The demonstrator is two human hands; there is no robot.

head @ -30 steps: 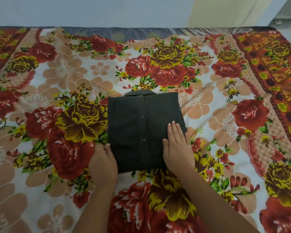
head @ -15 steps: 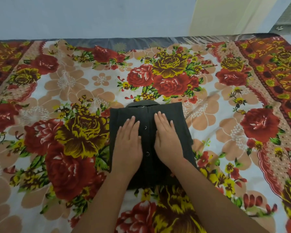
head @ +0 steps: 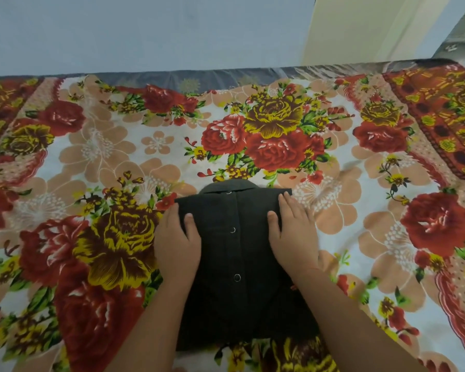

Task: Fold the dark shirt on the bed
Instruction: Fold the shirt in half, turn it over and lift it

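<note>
The dark shirt (head: pixel 234 253) lies folded into a compact rectangle on the floral bed sheet (head: pixel 97 157), placket and snap buttons facing up, collar at the far end. My left hand (head: pixel 176 237) rests over the shirt's left edge, thumb on the fabric and fingers bent down alongside the edge. My right hand (head: pixel 293 232) lies flat on the right edge, fingers stretched toward the far right corner and thumb spread onto the cloth. My forearms hide the near corners of the shirt.
The bed's far edge, with a grey strip (head: pixel 199 79), meets a pale wall (head: pixel 145 30). A dark red patterned border (head: pixel 440 116) runs along the sheet's right side. Flat sheet surrounds the shirt on every side.
Both hands slid apart from the shirt's middle to its left and right edges. The view has moved closer and tilted up.
</note>
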